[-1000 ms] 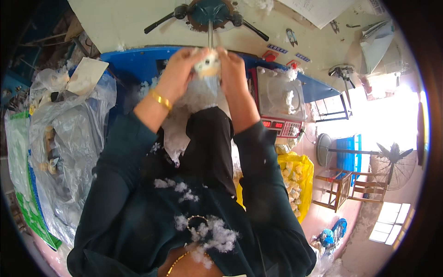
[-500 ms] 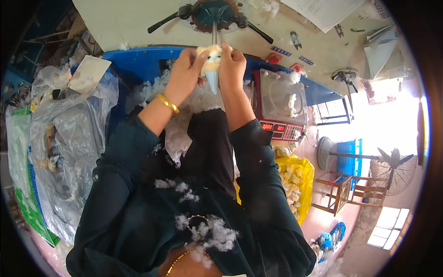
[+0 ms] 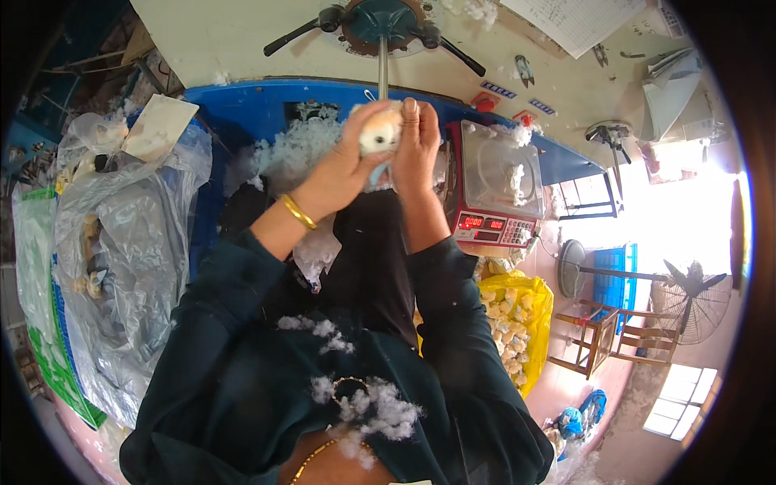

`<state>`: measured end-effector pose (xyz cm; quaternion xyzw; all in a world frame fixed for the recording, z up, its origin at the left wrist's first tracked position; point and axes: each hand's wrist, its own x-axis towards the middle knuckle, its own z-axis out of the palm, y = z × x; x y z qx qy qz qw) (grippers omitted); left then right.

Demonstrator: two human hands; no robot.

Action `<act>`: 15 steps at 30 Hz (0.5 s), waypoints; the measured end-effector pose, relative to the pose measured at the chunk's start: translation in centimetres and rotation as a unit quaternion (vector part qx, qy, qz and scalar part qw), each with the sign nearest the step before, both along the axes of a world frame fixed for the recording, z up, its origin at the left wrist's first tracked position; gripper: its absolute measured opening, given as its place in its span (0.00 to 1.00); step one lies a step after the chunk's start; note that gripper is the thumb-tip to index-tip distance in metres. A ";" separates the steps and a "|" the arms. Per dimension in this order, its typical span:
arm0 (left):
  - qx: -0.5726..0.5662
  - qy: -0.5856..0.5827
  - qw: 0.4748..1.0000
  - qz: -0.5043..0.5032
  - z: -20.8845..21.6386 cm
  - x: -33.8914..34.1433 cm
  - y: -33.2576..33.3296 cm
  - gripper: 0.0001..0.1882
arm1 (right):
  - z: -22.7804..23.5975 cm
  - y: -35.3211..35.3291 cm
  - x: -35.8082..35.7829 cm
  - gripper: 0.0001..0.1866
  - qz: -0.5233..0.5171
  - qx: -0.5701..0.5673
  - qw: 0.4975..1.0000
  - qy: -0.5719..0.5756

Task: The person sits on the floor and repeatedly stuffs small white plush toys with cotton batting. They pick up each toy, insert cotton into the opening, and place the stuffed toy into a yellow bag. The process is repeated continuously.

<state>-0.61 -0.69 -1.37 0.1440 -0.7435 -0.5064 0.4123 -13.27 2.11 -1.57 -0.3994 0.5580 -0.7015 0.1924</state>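
Between my two hands is a small plush toy (image 3: 379, 136), cream and orange with dark eyes and a pale blue lower part. My left hand (image 3: 335, 170) grips its left side, thumb pressed in below the face. On the other side, my right hand (image 3: 418, 149) holds it with the thumb pointing up along its edge. A thin metal tube (image 3: 383, 71) runs down from a round dark machine fitting (image 3: 380, 23) to the toy's top; my fingers and the toy hide whether its tip is inside. White stuffing fluff (image 3: 299, 149) lies left of my left hand.
A red digital scale (image 3: 499, 182) stands at the right. Below it, a yellow bag (image 3: 540, 323) holds several plush pieces. Clear plastic bags (image 3: 133, 226) fill the left. Snips (image 3: 525, 71), red knobs (image 3: 486, 103) and papers (image 3: 578, 23) are on the pale tabletop (image 3: 234, 40).
Both hands and the toy have come down toward me, away from the machine. The toy's face looks rounder, and its pale blue part is now mostly covered by my left hand.
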 end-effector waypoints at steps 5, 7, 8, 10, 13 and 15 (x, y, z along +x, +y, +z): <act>-0.002 -0.055 0.998 -0.024 0.3 2.0 -1.1 0.33 | -0.1 0.1 2.7 0.25 -0.052 0.019 0.998 -0.030; 0.069 -0.065 0.995 -0.043 0.6 1.5 0.0 0.33 | -0.9 -0.1 2.1 0.26 -0.056 -0.008 0.998 -0.023; 0.104 -0.070 0.991 -0.052 0.8 0.8 0.5 0.32 | -0.9 0.3 1.3 0.25 -0.015 -0.008 0.998 -0.068; 0.041 -0.041 0.998 -0.002 0.1 -1.0 1.3 0.32 | -0.8 0.5 -0.5 0.23 0.062 -0.021 0.989 -0.136; 0.063 -0.018 0.998 -0.006 0.0 -1.6 2.1 0.33 | 0.5 1.6 -1.6 0.21 0.112 0.018 0.991 -0.066; 0.113 -0.023 0.992 -0.054 0.8 -0.3 2.3 0.35 | 1.6 3.0 -0.9 0.19 0.130 0.064 0.989 -0.022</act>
